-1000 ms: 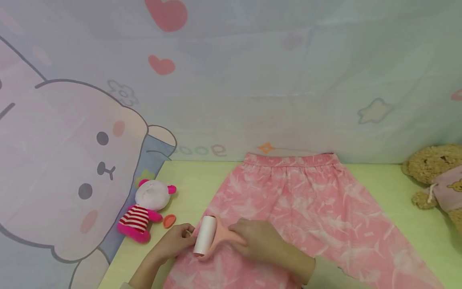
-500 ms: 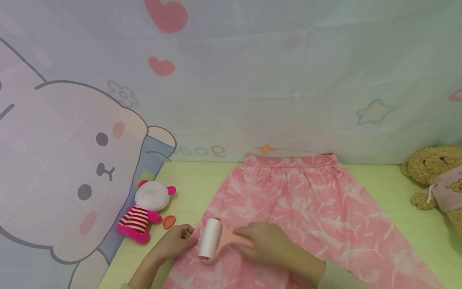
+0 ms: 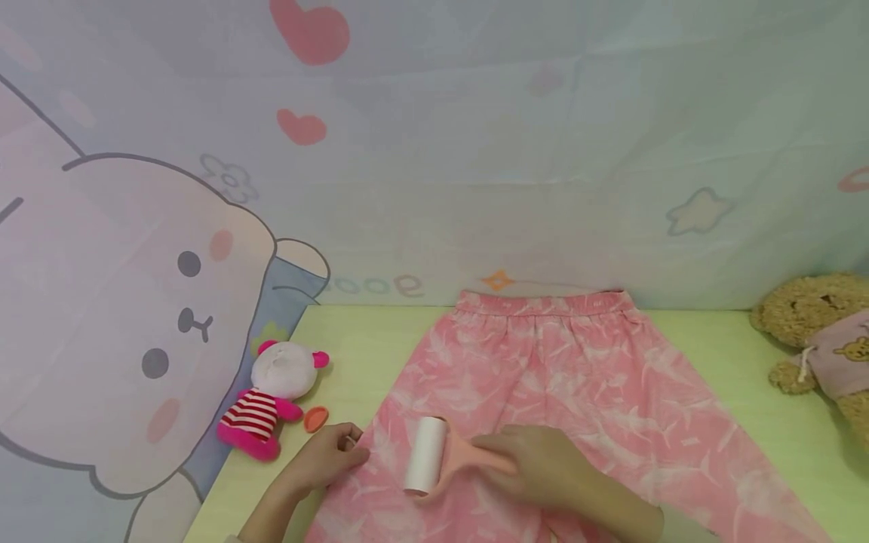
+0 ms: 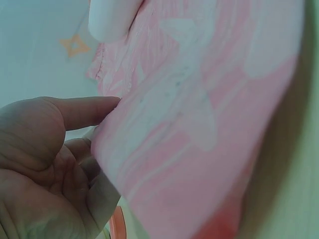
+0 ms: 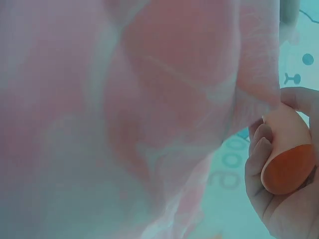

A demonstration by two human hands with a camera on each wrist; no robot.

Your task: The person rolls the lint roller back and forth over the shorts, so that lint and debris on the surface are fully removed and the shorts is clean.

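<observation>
Pink trousers [image 3: 577, 369] with a white leaf-like print and a gathered waistband lie spread over the pale yellow table. My right hand [image 3: 543, 467] grips the peach handle of a lint roller, whose white roll [image 3: 426, 456] lies over the left leg of the trousers. In the right wrist view, fingers curl round the handle [image 5: 286, 169], which has an orange end. At the left edge of the cloth, my left hand [image 3: 329, 456] pinches the fabric between thumb and fingers. The left wrist view shows this hand [image 4: 40, 144] at the fabric fold, with the white roll [image 4: 113, 19] above.
On the left lies a plush toy [image 3: 268, 396] in a striped red and white top, beside a small orange oval piece [image 3: 315, 418]. A brown teddy bear [image 3: 808, 317] lies at the right. Behind the table [image 3: 373, 339] hangs a printed cloth backdrop [image 3: 475, 166].
My right hand has drawn the lint roller to the right across the trouser leg, away from the left edge. The left hand keeps its place at the fabric edge.
</observation>
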